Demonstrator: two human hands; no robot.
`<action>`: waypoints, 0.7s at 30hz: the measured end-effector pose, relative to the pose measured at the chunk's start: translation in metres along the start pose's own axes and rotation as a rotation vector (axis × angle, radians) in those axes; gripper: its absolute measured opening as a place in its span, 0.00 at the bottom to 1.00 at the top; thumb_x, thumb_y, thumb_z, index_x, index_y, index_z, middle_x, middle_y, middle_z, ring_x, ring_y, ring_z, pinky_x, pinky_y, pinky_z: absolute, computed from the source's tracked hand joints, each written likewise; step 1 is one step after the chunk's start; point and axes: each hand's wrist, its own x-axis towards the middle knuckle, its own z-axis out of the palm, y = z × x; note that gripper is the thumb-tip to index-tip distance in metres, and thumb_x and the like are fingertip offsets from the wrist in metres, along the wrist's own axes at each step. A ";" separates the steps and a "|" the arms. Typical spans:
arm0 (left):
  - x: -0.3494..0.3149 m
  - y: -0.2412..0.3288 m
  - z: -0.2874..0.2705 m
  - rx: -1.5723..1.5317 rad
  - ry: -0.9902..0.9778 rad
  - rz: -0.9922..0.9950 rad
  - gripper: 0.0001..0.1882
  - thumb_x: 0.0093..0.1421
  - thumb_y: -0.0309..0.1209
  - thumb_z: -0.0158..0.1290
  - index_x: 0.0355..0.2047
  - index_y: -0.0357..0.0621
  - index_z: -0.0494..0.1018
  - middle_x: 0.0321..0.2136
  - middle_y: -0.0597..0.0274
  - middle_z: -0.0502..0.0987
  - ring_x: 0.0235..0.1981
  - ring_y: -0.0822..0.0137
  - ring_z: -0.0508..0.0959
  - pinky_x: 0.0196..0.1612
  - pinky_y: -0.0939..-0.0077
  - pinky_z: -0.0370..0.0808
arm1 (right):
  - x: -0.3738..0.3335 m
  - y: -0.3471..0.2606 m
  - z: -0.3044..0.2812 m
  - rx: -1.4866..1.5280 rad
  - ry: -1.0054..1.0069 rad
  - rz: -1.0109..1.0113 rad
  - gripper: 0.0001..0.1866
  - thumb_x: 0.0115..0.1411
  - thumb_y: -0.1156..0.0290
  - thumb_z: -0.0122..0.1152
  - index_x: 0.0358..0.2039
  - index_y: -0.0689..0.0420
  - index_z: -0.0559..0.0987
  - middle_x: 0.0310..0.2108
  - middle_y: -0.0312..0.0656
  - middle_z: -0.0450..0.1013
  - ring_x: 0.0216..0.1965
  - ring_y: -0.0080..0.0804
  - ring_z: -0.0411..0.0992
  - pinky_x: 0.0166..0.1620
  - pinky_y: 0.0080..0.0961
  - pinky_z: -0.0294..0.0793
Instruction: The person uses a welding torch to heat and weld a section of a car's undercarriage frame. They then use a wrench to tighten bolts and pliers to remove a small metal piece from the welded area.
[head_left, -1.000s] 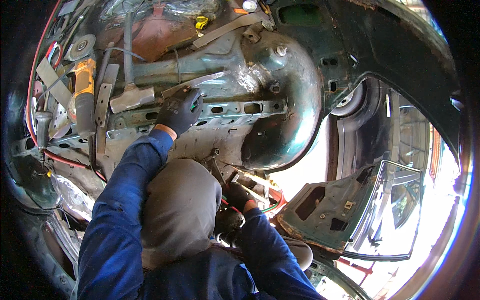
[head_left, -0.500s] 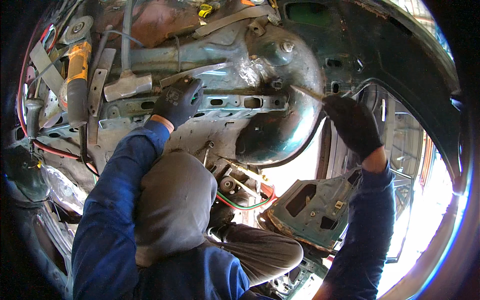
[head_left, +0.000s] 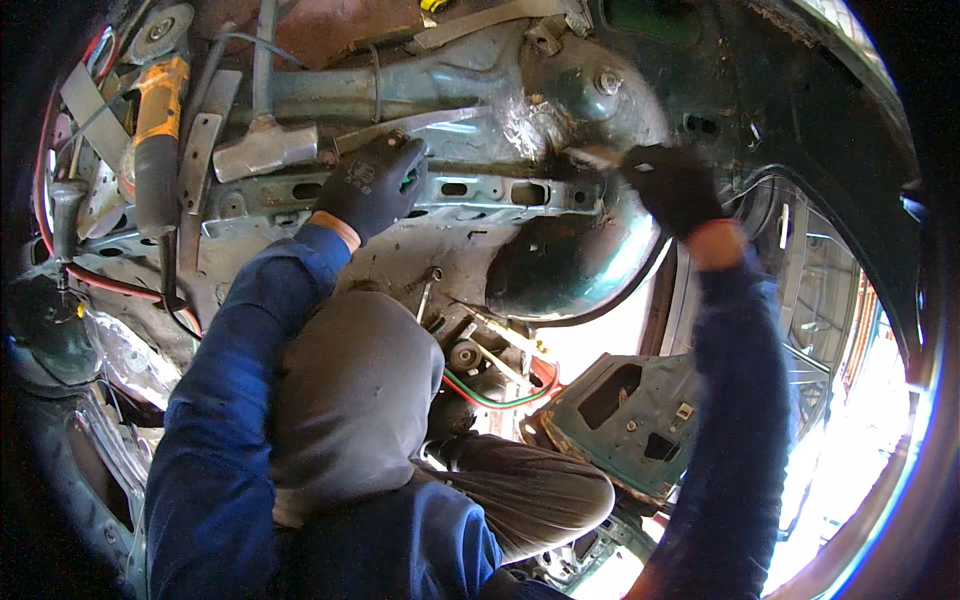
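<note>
My right hand (head_left: 675, 190), in a black glove, is closed around a slim, flat, pale tool (head_left: 592, 156). The tool's exact kind is unclear, and its tip blurs against the dark green rounded panel (head_left: 570, 265), beside a bare shiny patch (head_left: 525, 128). Also gloved in black, my left hand (head_left: 378, 190) rests with curled fingers over the edge of a perforated metal rail (head_left: 475, 190). Just above its knuckles lies a long flat metal bar (head_left: 440, 120). What the left fingers grip, if anything, is hidden; a bit of green shows by them.
To the left lie a hammer (head_left: 265, 148), a yellow-and-black angle grinder (head_left: 158, 140), a drilled flat bar (head_left: 200, 165) and a red hose (head_left: 120, 288). Below sit my bent legs (head_left: 530, 495) in grey-brown trousers. A green car panel (head_left: 625, 420) stands at the lower right.
My right hand has moved left and slightly up with the flat tool, bringing its tip closer to the shiny patch. My left hand keeps its place on the rail; the whole view has shifted slightly.
</note>
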 end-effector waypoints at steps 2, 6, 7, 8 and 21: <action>-0.001 -0.001 0.018 0.031 0.090 0.071 0.16 0.66 0.33 0.62 0.53 0.44 0.82 0.41 0.44 0.85 0.40 0.41 0.85 0.44 0.49 0.82 | 0.003 -0.046 0.045 -0.036 -0.103 0.244 0.12 0.68 0.62 0.58 0.46 0.48 0.86 0.43 0.46 0.84 0.43 0.46 0.84 0.42 0.46 0.85; -0.011 -0.005 -0.001 0.042 -0.011 -0.026 0.16 0.66 0.35 0.62 0.52 0.45 0.82 0.42 0.44 0.85 0.41 0.42 0.85 0.47 0.49 0.83 | 0.025 -0.003 -0.017 0.046 -0.146 -0.042 0.10 0.69 0.65 0.57 0.43 0.48 0.86 0.43 0.48 0.84 0.45 0.45 0.84 0.42 0.44 0.85; -0.009 -0.006 -0.003 0.037 0.010 -0.017 0.16 0.66 0.35 0.62 0.51 0.46 0.83 0.42 0.44 0.86 0.41 0.41 0.85 0.47 0.49 0.83 | 0.021 -0.007 -0.006 0.048 -0.133 0.009 0.10 0.69 0.65 0.57 0.43 0.47 0.86 0.43 0.46 0.84 0.44 0.45 0.84 0.43 0.44 0.86; -0.015 -0.007 -0.002 0.042 0.012 -0.021 0.15 0.66 0.35 0.62 0.51 0.46 0.83 0.41 0.44 0.85 0.40 0.42 0.85 0.47 0.48 0.82 | 0.018 -0.019 0.016 0.053 -0.122 0.062 0.10 0.69 0.65 0.58 0.43 0.46 0.86 0.43 0.44 0.85 0.44 0.44 0.84 0.43 0.44 0.86; 0.007 0.006 -0.008 0.087 -0.017 -0.045 0.10 0.66 0.34 0.62 0.45 0.45 0.82 0.39 0.46 0.85 0.41 0.43 0.85 0.45 0.48 0.82 | 0.007 -0.056 0.047 0.141 -0.161 0.216 0.12 0.68 0.67 0.57 0.44 0.53 0.86 0.44 0.52 0.84 0.43 0.51 0.84 0.48 0.52 0.84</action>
